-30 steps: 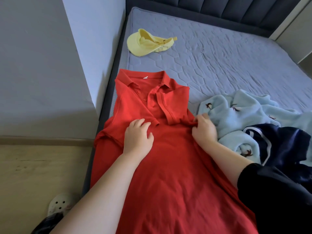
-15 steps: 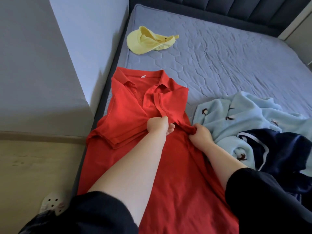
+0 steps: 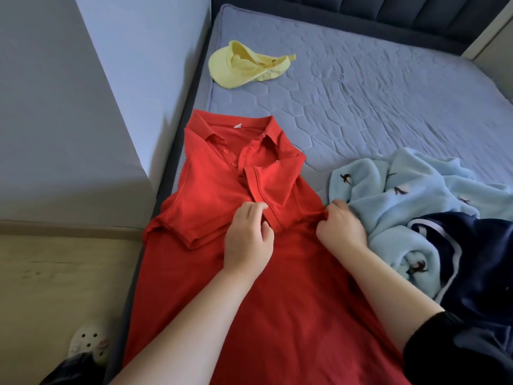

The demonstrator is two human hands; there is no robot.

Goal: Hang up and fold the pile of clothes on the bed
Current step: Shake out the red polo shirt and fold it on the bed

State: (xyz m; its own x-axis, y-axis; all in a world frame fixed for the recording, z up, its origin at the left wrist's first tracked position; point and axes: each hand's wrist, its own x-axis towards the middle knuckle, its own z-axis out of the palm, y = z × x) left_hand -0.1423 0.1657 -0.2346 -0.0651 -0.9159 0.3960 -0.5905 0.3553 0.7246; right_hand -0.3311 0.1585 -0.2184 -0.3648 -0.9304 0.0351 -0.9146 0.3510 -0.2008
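A red polo shirt (image 3: 211,195) lies face up along the left edge of the bed, collar away from me, with both short sleeves folded in over the chest. My left hand (image 3: 248,240) rests on the shirt's middle, its fingertips pinching the hem of the right sleeve. My right hand (image 3: 341,226) grips a bunch of red fabric at the shirt's right side. To the right lies a pile: a light blue fleece garment (image 3: 388,190) with small dark bird marks and a navy garment (image 3: 477,262) with white trim.
A yellow cap (image 3: 244,66) lies upside down near the bed's far left corner. The grey quilted mattress (image 3: 374,101) stretches to a dark padded headboard. A grey wall block stands left of the bed; a white clog (image 3: 88,340) sits on the wooden floor.
My left hand slid from flat on the left chest to the centre and pinched the sleeve hem. The left sleeve now lies folded in. My right hand keeps hold of the shirt's right side.
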